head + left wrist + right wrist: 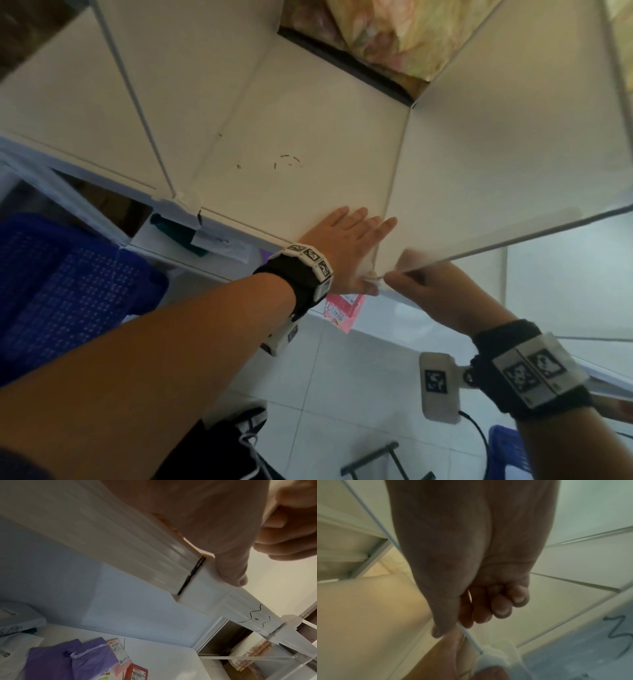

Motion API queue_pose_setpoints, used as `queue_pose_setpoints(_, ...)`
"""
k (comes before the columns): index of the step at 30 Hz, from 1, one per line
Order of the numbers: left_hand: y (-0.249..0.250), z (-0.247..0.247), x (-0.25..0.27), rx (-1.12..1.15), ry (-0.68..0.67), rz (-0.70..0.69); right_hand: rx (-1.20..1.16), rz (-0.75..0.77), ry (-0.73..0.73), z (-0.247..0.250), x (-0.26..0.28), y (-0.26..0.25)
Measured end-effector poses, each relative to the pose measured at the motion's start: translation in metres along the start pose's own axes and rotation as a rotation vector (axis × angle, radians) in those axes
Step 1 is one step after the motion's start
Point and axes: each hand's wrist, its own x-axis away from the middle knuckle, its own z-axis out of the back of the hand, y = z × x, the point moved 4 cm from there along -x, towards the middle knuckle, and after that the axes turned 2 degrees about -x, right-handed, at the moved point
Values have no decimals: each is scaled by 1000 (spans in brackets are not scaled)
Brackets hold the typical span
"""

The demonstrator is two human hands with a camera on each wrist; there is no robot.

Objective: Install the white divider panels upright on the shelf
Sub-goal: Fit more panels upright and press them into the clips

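The left hand (346,246) lay spread flat on the smooth white shelf (291,137); the right hand (428,291) pinched the thin, flat panel (496,164) by its edge.

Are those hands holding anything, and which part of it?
The right hand pinches the white divider panel by its front edge near the bottom corner. The left hand lies flat on the shelf, holding nothing.

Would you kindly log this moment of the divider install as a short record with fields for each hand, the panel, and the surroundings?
left hand: left hand lies flat, fingers straight, on the shelf top beside the panel's base
right hand: right hand pinches the front edge of the white divider panel near its lower corner
panel state: standing on the shelf, lower front corner at a white corner connector
other panel: divider upright farther left
surroundings: blue basket lower left
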Motion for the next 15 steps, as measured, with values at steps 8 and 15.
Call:
queue_pose_setpoints(8, -1, 1, 2, -17, -4, -8, 133, -40, 170, -17, 0, -5)
queue_pose_setpoints(15, 0, 1, 0, -20, -9, 17, -75, -325, 447, -49, 2, -9)
